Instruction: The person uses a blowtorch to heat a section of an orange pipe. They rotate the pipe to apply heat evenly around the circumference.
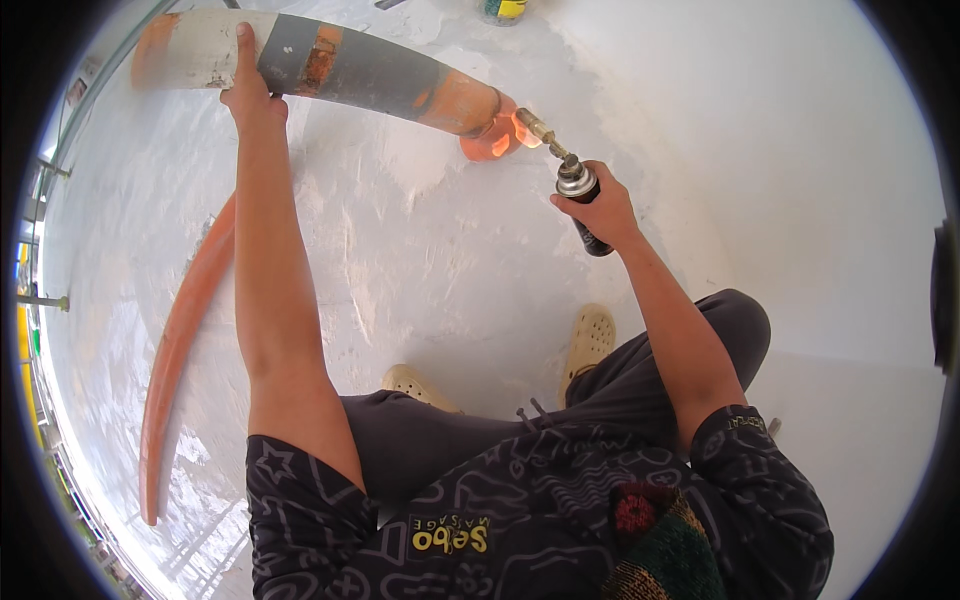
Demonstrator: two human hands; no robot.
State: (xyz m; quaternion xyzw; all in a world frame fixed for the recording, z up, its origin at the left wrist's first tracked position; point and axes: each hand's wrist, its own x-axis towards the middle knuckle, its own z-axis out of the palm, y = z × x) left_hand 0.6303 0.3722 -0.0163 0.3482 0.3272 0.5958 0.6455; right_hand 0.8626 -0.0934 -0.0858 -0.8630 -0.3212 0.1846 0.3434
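Note:
A thick pipe (365,72) with white, grey and orange stretches lies across the upper left, bent by the lens. My left hand (252,95) is closed on it near the white-grey border, thumb over the top and fingers mostly hidden beneath. Around the black canister of a gas torch (590,232) my right hand (605,207) is wrapped. The torch's brass nozzle (537,126) points up and left at the pipe's right end. Flame (526,132) glows there, against a short orange end piece (488,147); whether that piece is separate I cannot tell.
A long, thin orange pipe (178,365) lies on the smeared grey floor (400,240) at left. Metal rails (45,300) edge the far left. A white wall (790,150) rises on the right. A yellow-and-dark container (505,10) is cut off at the top. My clogs (590,340) are below.

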